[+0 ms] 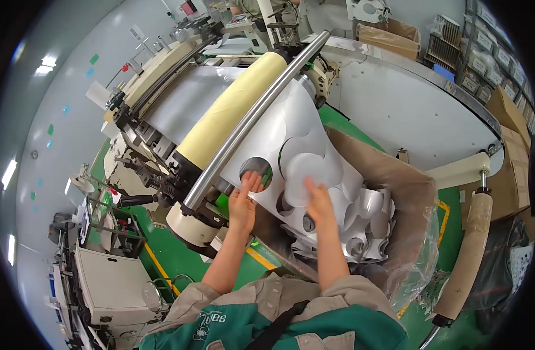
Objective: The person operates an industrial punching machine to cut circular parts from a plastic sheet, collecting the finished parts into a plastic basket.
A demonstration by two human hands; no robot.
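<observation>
— Head view: what to see at the hands?
— Left hand (243,200): nearly flat, fingers extended, at a dark hole (247,166) in the silver sheet (277,125); nothing seen in grasp. Right hand (320,205): half curled and blurred, at the edge of a pale disc (302,169). Cannot tell whether pinched or only touched.
— And where to find the sheet?
— Beside the steel bar (257,121), sloping down toward the box (412,201), with curled pieces (369,204) heaped inside.
— How to handle it well?
— Best to support the disc near the rim, move slowly, and not drag the sheet sideways. Better also to keep fingers away from the bar and the yellow roll (232,111).
— Please count also.
— Two hands, one bar, one yellow roll, one box, apparently one sheet. Discs near the right hand: apparently two, overlapping. Large dark hole: one, by the left hand. Curled pieces: too tangled to count exactly.
</observation>
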